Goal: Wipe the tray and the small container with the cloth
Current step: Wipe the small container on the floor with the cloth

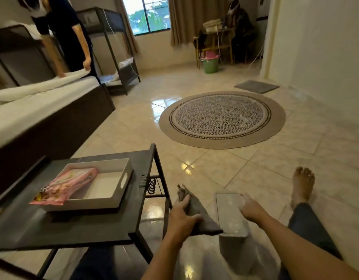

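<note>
Cloth (pixel 196 215), soft and limp, bunched in closed left hand (pixel 181 216) off the table's right edge; right hand (pixel 250 208), fingers spread, steadies small container (pixel 231 217), likely light and rigid, on the floor; tray (pixel 114 188) sits mid-table (pixel 83 225), best gripped by its handle slot.

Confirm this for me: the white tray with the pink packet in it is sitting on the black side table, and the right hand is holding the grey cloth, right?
Not quite. The head view shows the left hand holding the grey cloth; the right hand rests on the small container on the floor. The rest holds: the white tray with the pink packet sits on the black side table.
</note>
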The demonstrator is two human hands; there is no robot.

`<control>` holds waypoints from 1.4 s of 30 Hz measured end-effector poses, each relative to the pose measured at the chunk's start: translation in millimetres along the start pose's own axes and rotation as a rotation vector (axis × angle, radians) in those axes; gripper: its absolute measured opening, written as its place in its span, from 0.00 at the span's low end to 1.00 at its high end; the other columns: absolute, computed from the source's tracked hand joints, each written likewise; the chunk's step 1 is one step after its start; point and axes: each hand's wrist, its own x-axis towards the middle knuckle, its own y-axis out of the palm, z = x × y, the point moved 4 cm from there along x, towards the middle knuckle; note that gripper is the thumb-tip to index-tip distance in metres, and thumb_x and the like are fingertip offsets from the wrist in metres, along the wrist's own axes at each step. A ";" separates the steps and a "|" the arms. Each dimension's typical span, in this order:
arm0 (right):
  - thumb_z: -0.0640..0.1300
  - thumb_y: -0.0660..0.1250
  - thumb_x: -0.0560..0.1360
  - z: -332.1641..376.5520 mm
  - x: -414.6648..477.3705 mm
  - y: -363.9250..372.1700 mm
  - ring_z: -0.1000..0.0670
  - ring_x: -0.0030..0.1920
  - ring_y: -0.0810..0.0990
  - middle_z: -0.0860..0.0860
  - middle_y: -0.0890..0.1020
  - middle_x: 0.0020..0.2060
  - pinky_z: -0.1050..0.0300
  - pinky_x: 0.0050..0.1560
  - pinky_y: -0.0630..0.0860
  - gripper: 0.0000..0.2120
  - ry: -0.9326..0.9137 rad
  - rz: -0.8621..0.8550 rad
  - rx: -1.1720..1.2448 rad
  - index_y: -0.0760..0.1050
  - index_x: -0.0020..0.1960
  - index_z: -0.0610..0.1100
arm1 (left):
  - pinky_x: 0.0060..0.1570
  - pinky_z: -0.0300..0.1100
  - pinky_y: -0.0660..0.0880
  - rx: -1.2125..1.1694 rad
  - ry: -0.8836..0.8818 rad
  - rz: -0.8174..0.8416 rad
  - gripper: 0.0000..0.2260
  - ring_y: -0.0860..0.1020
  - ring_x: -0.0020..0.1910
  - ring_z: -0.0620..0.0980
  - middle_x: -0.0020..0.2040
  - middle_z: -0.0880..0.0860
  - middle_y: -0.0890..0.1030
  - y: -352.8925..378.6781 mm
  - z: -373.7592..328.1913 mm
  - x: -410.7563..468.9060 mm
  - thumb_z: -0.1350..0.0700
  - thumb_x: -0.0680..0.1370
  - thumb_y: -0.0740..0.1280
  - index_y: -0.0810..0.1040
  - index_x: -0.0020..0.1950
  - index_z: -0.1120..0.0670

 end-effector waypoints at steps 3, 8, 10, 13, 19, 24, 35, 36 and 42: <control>0.40 0.61 0.78 -14.1 25.0 15.3 0.39 0.67 0.73 0.39 0.72 0.71 0.46 0.65 0.73 0.32 0.031 0.054 -0.033 0.55 0.79 0.50 | 0.59 0.45 0.78 -0.103 0.013 0.049 0.36 0.70 0.66 0.52 0.71 0.49 0.63 8.6 -1.0 23.8 0.59 0.73 0.74 0.61 0.77 0.50; 0.33 0.57 0.77 -7.2 40.4 21.2 0.39 0.58 0.76 0.39 0.76 0.63 0.48 0.53 0.74 0.34 0.047 0.079 -0.071 0.54 0.79 0.51 | 0.56 0.43 0.79 -0.221 0.013 0.122 0.36 0.73 0.62 0.49 0.66 0.45 0.66 20.4 4.9 64.7 0.57 0.72 0.76 0.63 0.76 0.47; 0.32 0.61 0.76 -4.3 47.0 24.9 0.44 0.44 0.77 0.44 0.78 0.46 0.49 0.41 0.80 0.35 0.041 0.104 -0.026 0.57 0.78 0.54 | 0.58 0.46 0.79 -0.247 0.002 0.140 0.36 0.73 0.63 0.49 0.67 0.46 0.67 25.1 13.4 78.6 0.56 0.72 0.76 0.64 0.76 0.46; 0.30 0.64 0.75 4.2 60.2 32.8 0.49 0.33 0.75 0.45 0.74 0.35 0.52 0.30 0.80 0.36 0.004 0.148 -0.035 0.60 0.76 0.54 | 0.60 0.49 0.78 -0.265 -0.046 0.147 0.36 0.72 0.64 0.51 0.66 0.45 0.67 32.4 30.3 98.1 0.57 0.72 0.76 0.65 0.76 0.46; 0.29 0.69 0.71 12.1 80.1 39.5 0.46 0.39 0.80 0.45 0.76 0.41 0.42 0.40 0.85 0.41 -0.009 0.219 0.018 0.60 0.76 0.55 | 0.69 0.52 0.70 0.142 -0.091 0.203 0.35 0.64 0.72 0.53 0.72 0.49 0.62 58.1 73.6 113.6 0.58 0.74 0.73 0.61 0.77 0.46; 0.29 0.70 0.71 9.9 83.3 39.5 0.44 0.44 0.83 0.42 0.78 0.46 0.45 0.38 0.85 0.42 0.012 0.223 0.069 0.60 0.76 0.56 | 0.73 0.64 0.43 0.716 0.089 0.099 0.30 0.38 0.76 0.57 0.78 0.49 0.38 70.7 67.0 116.3 0.42 0.72 0.68 0.63 0.73 0.38; 0.30 0.68 0.71 15.8 76.8 53.8 0.37 0.48 0.83 0.39 0.79 0.46 0.38 0.41 0.84 0.39 0.029 0.203 0.078 0.62 0.75 0.56 | 0.73 0.63 0.41 0.895 0.271 0.228 0.27 0.45 0.77 0.60 0.79 0.55 0.49 96.3 64.6 130.9 0.42 0.76 0.59 0.57 0.74 0.43; 0.29 0.67 0.71 13.9 78.2 53.9 0.36 0.48 0.83 0.39 0.78 0.44 0.37 0.40 0.84 0.39 0.029 0.199 0.085 0.62 0.74 0.56 | 0.74 0.62 0.42 0.889 0.302 0.213 0.25 0.43 0.78 0.59 0.80 0.54 0.48 99.4 64.7 133.3 0.42 0.77 0.56 0.58 0.74 0.45; 0.28 0.67 0.71 8.2 85.3 53.0 0.36 0.46 0.83 0.38 0.78 0.45 0.35 0.41 0.84 0.37 0.031 0.226 0.138 0.64 0.73 0.55 | 0.73 0.54 0.31 0.936 0.320 0.214 0.30 0.29 0.76 0.52 0.78 0.51 0.31 111.1 84.7 136.9 0.40 0.81 0.46 0.35 0.78 0.46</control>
